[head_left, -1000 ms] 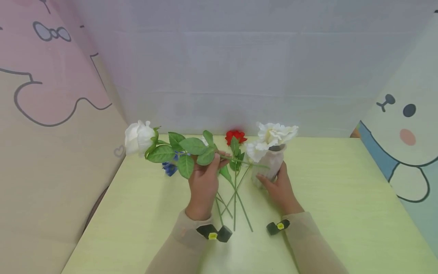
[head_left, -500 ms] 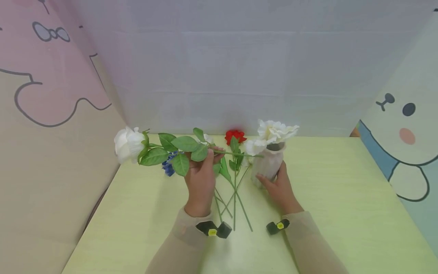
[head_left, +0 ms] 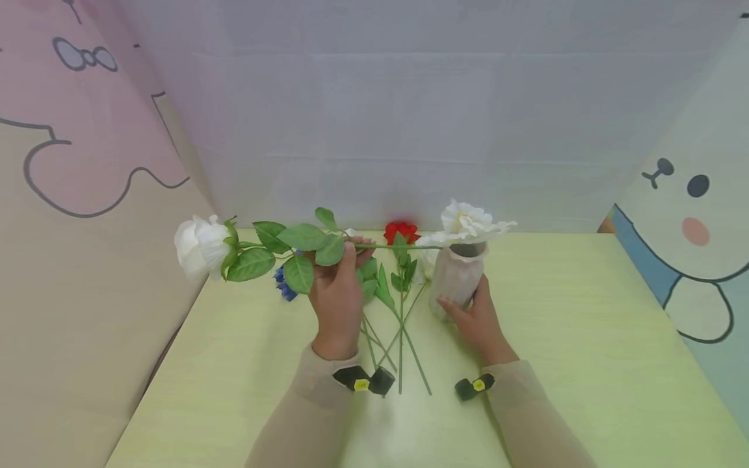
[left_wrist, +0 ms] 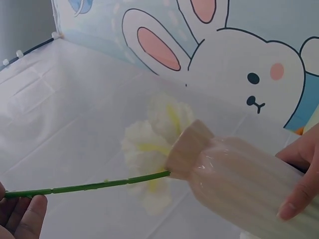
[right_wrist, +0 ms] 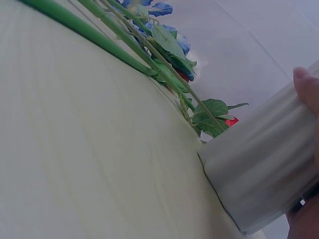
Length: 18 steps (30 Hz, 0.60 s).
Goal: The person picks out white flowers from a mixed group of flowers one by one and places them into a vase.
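My left hand [head_left: 338,299] pinches the green stem of a white rose [head_left: 201,248], whose bloom points left and whose stem runs nearly level to the right. The stem's cut end is at the mouth of a pale ribbed vase [head_left: 459,276]. In the left wrist view that stem [left_wrist: 99,184] meets the vase rim [left_wrist: 179,159]; whether the tip is inside cannot be told. My right hand [head_left: 482,325] grips the vase low on its right side. An open white flower [head_left: 466,222] stands in the vase, leaning over the rim.
Between my arms several loose stems [head_left: 401,351] lie crossed on the pale table [head_left: 573,312]. A red flower [head_left: 401,233] lies at the back, and a blue flower [head_left: 285,284] lies behind my left hand. A light cloth [head_left: 404,117] hangs along the table's far edge.
My left hand has moved left and slightly up with the rose. Its stem end has risen from in front of the vase body to the rim. The right hand and vase have hardly moved.
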Tool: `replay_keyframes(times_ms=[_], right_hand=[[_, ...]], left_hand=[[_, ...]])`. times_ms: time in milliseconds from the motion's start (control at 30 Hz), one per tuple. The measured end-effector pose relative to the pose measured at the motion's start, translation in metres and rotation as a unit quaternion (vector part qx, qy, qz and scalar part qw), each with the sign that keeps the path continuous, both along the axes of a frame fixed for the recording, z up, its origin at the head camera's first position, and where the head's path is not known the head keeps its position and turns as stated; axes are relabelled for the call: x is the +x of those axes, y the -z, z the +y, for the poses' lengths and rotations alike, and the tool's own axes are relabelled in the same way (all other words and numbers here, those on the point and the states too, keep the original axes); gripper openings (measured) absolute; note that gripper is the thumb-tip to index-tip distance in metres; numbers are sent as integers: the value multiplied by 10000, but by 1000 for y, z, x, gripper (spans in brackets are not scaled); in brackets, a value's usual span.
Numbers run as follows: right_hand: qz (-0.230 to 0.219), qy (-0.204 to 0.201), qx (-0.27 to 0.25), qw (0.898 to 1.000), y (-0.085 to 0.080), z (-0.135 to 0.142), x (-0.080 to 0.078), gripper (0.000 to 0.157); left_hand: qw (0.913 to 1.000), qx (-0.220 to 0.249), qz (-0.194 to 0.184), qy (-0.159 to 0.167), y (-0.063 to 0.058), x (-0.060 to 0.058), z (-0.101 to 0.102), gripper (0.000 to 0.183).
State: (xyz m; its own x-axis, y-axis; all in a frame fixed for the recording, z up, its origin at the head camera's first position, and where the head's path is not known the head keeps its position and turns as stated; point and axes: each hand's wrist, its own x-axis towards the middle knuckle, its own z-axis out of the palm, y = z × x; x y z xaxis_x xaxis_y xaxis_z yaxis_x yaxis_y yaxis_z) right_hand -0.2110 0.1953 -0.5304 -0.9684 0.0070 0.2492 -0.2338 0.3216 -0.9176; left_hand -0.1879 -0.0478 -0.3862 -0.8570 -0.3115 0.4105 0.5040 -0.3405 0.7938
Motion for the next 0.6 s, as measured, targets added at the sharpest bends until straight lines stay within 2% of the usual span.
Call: replay_keyframes(times_ms=[100,267,433,600], right_hand=[[29,21,2,10000,0,0,0,81],[96,10,-15,10000,1,-1,-1,80],[52,22,-14,10000,1,-1,-2,80],[-118,43,-35,9999,-1,-2,-3,80]], left_hand=[[9996,122,215,104,-3,-3,0,41],[9985,245,444,219,-9,-9,0,33],[9983,246,376,383,-12,-13,3,28],[9989,114,240,391,-13,-16,7,28]])
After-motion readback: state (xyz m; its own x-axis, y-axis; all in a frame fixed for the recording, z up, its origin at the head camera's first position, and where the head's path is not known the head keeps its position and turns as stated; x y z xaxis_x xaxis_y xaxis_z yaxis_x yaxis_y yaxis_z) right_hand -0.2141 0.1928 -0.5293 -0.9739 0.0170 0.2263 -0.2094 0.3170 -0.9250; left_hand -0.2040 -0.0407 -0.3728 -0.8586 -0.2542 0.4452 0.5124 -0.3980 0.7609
